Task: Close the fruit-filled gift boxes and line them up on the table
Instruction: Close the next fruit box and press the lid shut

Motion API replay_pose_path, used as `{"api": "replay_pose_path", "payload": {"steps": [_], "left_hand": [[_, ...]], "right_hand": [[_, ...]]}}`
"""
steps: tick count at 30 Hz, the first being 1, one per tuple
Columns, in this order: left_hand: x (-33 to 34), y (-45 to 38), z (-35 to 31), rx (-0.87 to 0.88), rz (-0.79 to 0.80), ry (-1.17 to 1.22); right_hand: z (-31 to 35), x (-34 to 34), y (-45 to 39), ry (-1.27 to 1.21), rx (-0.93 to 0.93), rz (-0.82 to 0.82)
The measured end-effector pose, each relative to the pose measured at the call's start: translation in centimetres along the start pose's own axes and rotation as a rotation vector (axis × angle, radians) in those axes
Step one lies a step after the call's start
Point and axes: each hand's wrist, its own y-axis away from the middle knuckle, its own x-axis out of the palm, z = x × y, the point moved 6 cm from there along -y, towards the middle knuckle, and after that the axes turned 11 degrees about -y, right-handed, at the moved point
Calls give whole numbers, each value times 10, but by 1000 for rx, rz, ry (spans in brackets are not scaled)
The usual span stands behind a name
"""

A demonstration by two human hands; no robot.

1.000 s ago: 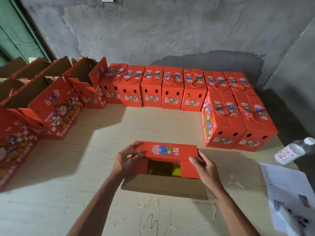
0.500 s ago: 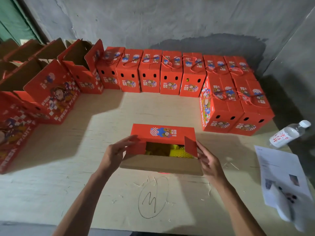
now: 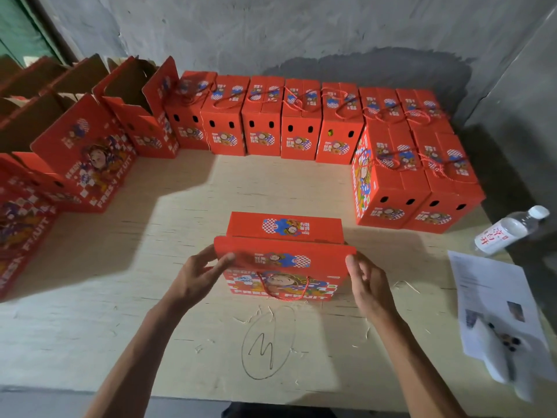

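The gift box (image 3: pixel 284 254) stands in the centre of the frame, long axis left to right. Your left hand (image 3: pixel 196 274) and right hand (image 3: pixel 366 282) each pinch one end of its near flap (image 3: pixel 283 256), equally near; the flap seems not fully down.

One head-worn view only: the table (image 3: pixel 120 327) is seen from above, angled forward and down, close over both hands, the wall met beyond them
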Motion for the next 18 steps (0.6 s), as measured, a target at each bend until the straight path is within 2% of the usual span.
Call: {"api": "replay_pose_path", "payload": {"steps": [3, 5, 7, 10, 12, 14, 18], "left_hand": [[7, 1, -5, 5, -225, -41], [15, 0, -5, 2, -289, -167], [19, -4, -7, 73, -320, -294], [23, -14, -22, 290, -358, -669], [30, -26, -34, 368, -323, -816], [44, -36, -47, 427, -308, -864], [72, -44, -58, 498, -385, -858]], "right_hand": [[2, 5, -7, -103, 20, -114], [3, 8, -13, -92, 32, -161], [9, 9, -19, -8, -56, -206], [22, 15, -27, 279, -384, -221], [33, 24, -32, 444, -541, -187], [38, 33, -36, 539, -586, -162], [43, 61, -35, 576, -571, -133]]}}
